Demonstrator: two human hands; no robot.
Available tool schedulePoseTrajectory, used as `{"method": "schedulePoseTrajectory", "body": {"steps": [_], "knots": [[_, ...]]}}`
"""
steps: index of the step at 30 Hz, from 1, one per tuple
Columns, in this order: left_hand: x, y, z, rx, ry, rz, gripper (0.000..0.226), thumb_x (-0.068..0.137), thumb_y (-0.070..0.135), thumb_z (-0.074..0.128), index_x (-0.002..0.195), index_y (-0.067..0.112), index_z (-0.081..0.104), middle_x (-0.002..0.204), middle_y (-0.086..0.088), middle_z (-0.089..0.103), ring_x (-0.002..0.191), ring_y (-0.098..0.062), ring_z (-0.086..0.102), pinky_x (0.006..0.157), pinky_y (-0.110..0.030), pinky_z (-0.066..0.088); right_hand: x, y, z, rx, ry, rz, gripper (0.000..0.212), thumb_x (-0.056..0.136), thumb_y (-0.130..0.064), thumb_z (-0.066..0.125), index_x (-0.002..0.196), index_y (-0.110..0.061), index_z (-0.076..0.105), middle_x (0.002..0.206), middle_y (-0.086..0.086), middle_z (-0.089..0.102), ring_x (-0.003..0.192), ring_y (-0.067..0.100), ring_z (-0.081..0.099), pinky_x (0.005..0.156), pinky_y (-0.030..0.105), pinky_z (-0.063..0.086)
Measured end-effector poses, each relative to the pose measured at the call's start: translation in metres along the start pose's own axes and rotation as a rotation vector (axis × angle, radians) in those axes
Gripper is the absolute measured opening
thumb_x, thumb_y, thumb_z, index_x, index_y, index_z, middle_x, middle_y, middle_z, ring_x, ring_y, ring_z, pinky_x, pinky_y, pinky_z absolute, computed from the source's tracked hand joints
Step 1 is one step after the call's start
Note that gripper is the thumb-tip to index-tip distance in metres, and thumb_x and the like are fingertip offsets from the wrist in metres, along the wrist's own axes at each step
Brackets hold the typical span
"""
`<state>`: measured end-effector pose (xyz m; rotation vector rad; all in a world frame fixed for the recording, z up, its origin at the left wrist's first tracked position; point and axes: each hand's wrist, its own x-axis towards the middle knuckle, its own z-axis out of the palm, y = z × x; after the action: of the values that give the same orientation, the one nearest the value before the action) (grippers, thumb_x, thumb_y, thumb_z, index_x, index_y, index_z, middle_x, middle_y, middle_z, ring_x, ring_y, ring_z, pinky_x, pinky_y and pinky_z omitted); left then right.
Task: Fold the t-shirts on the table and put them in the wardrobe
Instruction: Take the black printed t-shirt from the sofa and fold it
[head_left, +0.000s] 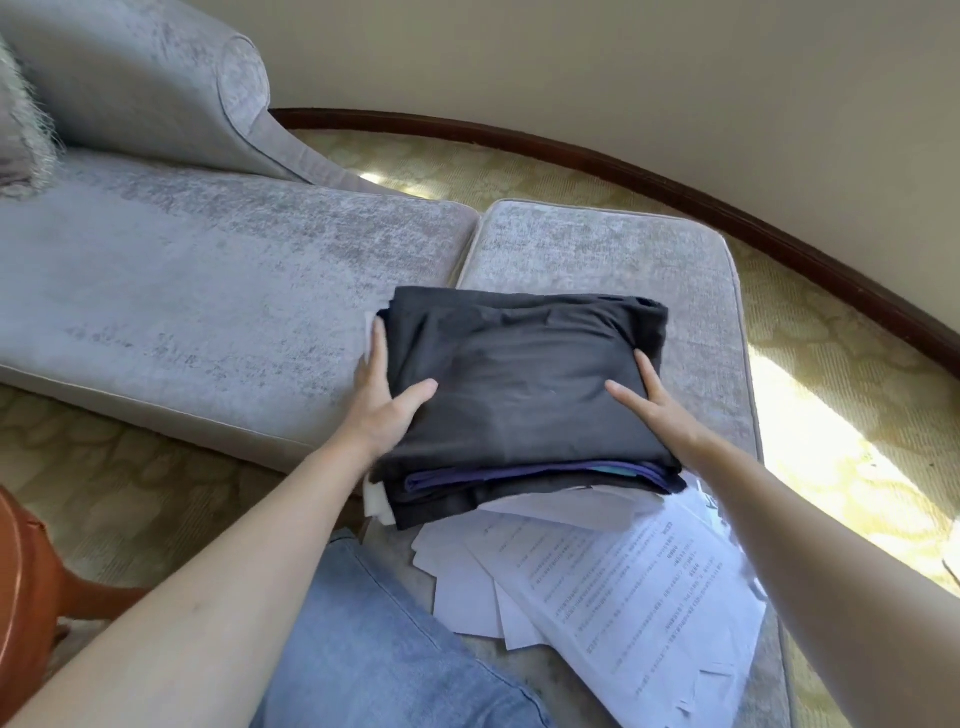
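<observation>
T-shirt stack (519, 395) between left grip (387, 395) and right grip (657, 410), both spread flat

Papers (623, 582) near — sofa seat (208, 291) bare

1 t-shirt stack (519, 395), 1 left hand (384, 400), 1 right hand (662, 415), several printed sheets (623, 587), 1 sofa (208, 291), 1 ottoman (597, 249).
</observation>
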<state>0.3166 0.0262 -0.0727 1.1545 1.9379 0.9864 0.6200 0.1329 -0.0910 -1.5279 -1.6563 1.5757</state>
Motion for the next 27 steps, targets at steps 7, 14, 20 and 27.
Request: {"method": "schedulePoseTrajectory", "body": {"steps": [7, 14, 20, 27], "knots": [[0.000, -0.014, 0.004, 0.143, -0.066, -0.002, 0.062, 0.099, 0.032, 0.051, 0.149, 0.047, 0.018, 0.159, -0.013, 0.011, 0.147, -0.025, 0.015, 0.116, -0.034, 0.016, 0.001, 0.002, 0.000, -0.006, -0.022, 0.024, 0.078, 0.095, -0.042, 0.054, 0.155, -0.036, 0.004, 0.156, -0.011, 0.021, 0.126, -0.002, 0.025, 0.102, 0.018, 0.023], [0.017, -0.036, 0.002, -0.021, -0.206, -0.194, 0.083, 0.068, 0.079, 0.062, 0.142, 0.050, 0.038, 0.149, 0.009, 0.041, 0.137, -0.012, 0.039, 0.116, -0.033, 0.028, -0.001, 0.010, 0.011, -0.019, 0.028, 0.013, 0.090, 0.083, -0.061, 0.058, 0.153, -0.044, 0.004, 0.142, -0.018, 0.032, 0.134, 0.009, 0.037, 0.118, 0.034, 0.026], [0.027, -0.043, 0.002, -0.071, -0.319, -0.187, 0.077, 0.064, 0.081, 0.060, 0.132, 0.053, 0.040, 0.132, 0.028, 0.048, 0.127, 0.001, 0.044, 0.111, -0.023, 0.029, 0.005, 0.011, 0.013, 0.057, -0.002, 0.018, 0.088, 0.080, -0.056, 0.059, 0.151, -0.049, 0.007, 0.140, -0.019, 0.034, 0.131, 0.009, 0.040, 0.116, 0.032, 0.029], [0.037, -0.046, 0.004, -0.122, -0.318, -0.211, 0.031, 0.087, 0.056, 0.060, 0.113, 0.054, 0.043, 0.117, 0.033, 0.050, 0.112, 0.006, 0.049, 0.088, -0.004, 0.036, 0.018, 0.015, 0.011, 0.196, -0.009, 0.001, 0.078, 0.091, -0.035, 0.060, 0.153, -0.040, 0.012, 0.137, -0.016, 0.037, 0.116, 0.001, 0.049, 0.087, 0.014, 0.042]]}}
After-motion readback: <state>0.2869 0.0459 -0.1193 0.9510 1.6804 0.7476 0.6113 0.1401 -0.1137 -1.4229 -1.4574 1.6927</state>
